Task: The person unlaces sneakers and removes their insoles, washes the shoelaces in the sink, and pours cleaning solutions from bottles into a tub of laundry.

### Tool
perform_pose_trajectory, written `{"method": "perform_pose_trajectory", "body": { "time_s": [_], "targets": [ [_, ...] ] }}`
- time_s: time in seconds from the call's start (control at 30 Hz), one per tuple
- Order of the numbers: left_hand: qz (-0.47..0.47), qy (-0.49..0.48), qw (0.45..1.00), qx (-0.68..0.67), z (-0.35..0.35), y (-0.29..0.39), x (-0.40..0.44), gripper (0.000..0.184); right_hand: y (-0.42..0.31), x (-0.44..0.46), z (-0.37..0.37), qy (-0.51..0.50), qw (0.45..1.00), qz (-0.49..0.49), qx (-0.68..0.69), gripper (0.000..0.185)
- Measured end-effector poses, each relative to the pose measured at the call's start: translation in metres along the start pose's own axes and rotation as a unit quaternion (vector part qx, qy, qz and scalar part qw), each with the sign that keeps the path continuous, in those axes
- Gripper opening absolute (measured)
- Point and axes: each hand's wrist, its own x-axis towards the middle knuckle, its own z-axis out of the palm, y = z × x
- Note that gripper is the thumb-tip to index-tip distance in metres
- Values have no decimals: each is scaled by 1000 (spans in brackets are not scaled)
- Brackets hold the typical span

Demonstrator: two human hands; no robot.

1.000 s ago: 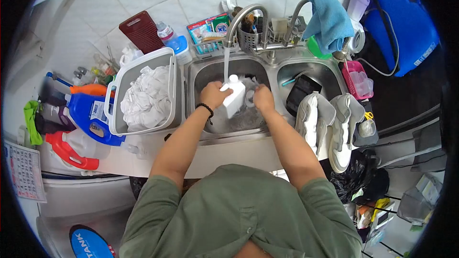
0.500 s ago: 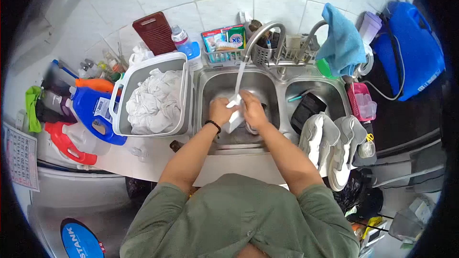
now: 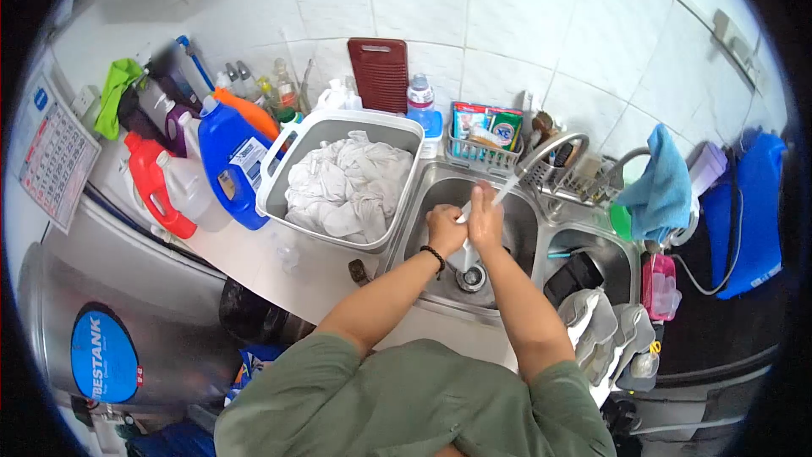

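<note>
Left hand (image 3: 446, 228), bare: fingers curled and nearly closed round a white bottle (image 3: 464, 213), dark beaded bracelet (image 3: 436, 262) at the wrist
Right hand (image 3: 485, 220), bare: fingers straight and together, palm flat to the bottle's other side, gripping nothing that can be made out
White bottle: between the two hands, mostly hidden by them, above the left basin (image 3: 523, 224)
Water stream (image 3: 505, 190): falling at a slant from the arched faucet (image 3: 551, 143) onto the hands
Handling, by judgement: wet plastic is likely slippery, so a firm left grip serves best while the flat palm rubs; bottle kept low and well inside the basin rim, each face turned into the stream, the drain (image 3: 471, 278) left uncovered
Left of the basin, on the desk (image 3: 254, 256): grey tub (image 3: 334, 235) of bunched white cloth (image 3: 348, 186)
Behind: wire rack (image 3: 484, 152) with packets
Right: second basin, holding a dark object (image 3: 573, 278); pale shoes (image 3: 584, 313) at its near edge; blue cloth (image 3: 660, 190) beyond
</note>
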Motion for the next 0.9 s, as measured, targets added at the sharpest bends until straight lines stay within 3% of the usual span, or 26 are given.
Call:
{"method": "perform_pose_trajectory", "body": {
  "time_s": [0.03,0.13,0.17,0.2,0.27,0.3,0.37,0.4,0.43,0.53,0.57,0.6,0.67,0.73,0.77,0.87,0.9],
  "targets": [
    [-123,-188,974,-33,-7,-3,13,19,9,-6,5,24,996,-78,-33,61],
    [-238,-122,940,-214,-6,31,3,22,39,-13,10,13,974,37,222,61],
    [-180,-105,962,-178,12,17,-7,29,52,-14,9,7,950,79,304,61],
    [-190,-111,955,-197,14,20,-9,29,105,-6,18,-68,846,213,484,59],
    [-185,-121,958,-184,16,25,-8,35,80,-5,-4,-64,792,332,508,58],
    [-224,-128,944,-208,17,23,-7,37,93,-8,5,1,836,327,440,67],
    [-299,-140,909,-255,20,18,-3,42,81,-28,19,78,959,218,166,64],
    [-281,-154,923,-213,17,20,-1,44,73,-33,23,116,981,151,23,63],
    [-263,-167,935,-171,13,25,-1,46,60,-34,8,24,952,213,218,60],
    [-188,-216,949,-128,-4,39,2,48,64,-25,0,126,908,216,337,62],
    [-176,-237,944,-145,-13,43,8,47,70,-19,-20,29,884,233,405,63],
    [-165,-257,938,-163,-20,45,15,46,44,-18,-46,-48,882,277,379,69],
    [-236,-279,893,-262,-21,39,25,29,50,-4,-68,-142,886,339,282,76],
    [-309,-302,841,-326,-31,40,39,20,65,0,-74,-198,891,303,273,65],
    [-303,-319,836,-327,-29,35,46,19,74,-2,-73,-225,892,285,270,60],
    [-270,-223,816,-459,-13,32,47,35,35,4,-85,-225,884,263,315,67],
    [-281,-214,800,-486,-13,34,47,54,36,5,-84,-216,873,269,345,62]
  ]
}}
